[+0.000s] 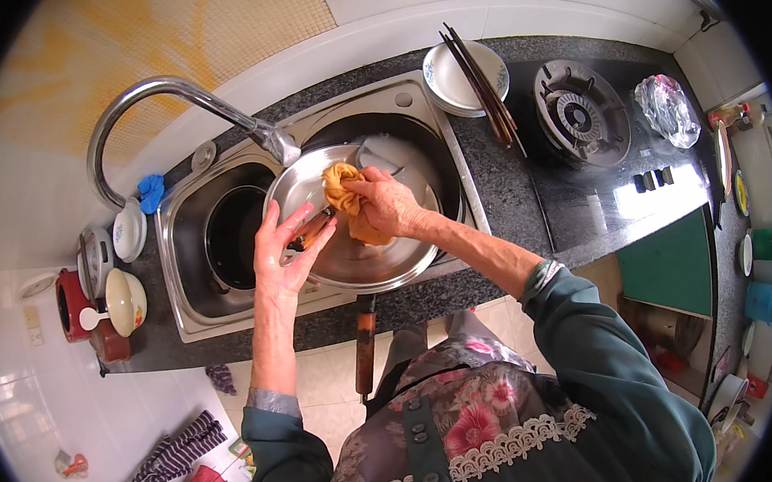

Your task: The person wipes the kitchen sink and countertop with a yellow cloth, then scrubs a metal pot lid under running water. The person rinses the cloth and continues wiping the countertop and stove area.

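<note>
A steel pan with a wooden handle rests tilted over the right sink basin, its handle towards me. My right hand grips a bunched yellow-brown cloth above the inside of the pan. My left hand is spread at the pan's left side, its thumb and fingers around a short dark-and-brown handle; what that handle belongs to is partly hidden. The faucet's spout hangs just over the pan's upper left rim. Under the pan, a large dark-sided vessel holds cloudy water and a submerged dish.
A dark pot sits in the left basin. Stacked bowls with chopsticks across them stand right of the sink, beside a gas burner. A cream bowl and a blue cloth lie at the left.
</note>
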Action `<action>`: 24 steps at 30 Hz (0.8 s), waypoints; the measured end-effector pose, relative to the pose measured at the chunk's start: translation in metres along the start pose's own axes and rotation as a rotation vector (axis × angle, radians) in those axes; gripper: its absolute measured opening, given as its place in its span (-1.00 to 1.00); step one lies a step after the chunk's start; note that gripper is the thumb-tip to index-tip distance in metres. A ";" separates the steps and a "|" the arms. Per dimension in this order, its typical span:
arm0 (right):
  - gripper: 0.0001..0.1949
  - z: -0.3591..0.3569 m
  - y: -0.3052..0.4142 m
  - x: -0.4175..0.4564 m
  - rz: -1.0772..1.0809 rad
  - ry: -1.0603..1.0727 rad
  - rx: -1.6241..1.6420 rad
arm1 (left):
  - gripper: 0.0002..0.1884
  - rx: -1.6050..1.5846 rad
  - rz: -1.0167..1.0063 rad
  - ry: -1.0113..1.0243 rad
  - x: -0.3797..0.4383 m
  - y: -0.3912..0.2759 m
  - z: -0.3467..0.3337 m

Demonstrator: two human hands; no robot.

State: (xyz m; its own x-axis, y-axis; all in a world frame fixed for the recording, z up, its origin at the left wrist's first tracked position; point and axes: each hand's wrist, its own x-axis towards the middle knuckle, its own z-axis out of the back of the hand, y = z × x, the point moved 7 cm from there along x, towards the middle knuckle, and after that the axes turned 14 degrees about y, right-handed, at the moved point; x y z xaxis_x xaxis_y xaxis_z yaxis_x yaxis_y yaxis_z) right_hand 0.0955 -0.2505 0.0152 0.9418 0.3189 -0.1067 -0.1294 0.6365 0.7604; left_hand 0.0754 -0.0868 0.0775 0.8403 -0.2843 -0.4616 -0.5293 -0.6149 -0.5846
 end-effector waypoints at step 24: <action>-0.71 0.029 -0.069 0.042 -0.324 -0.078 -0.165 | -0.82 0.569 0.528 0.348 -0.021 0.047 -0.038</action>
State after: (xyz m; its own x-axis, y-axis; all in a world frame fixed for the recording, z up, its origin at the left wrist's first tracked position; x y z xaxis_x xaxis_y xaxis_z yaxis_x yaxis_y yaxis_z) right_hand 0.1531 -0.3015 -0.0229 0.9619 0.0319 -0.2715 0.1374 0.8023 0.5810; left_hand 0.0374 -0.1380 0.0851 0.4057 -0.6975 -0.5907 -0.7620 0.0987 -0.6400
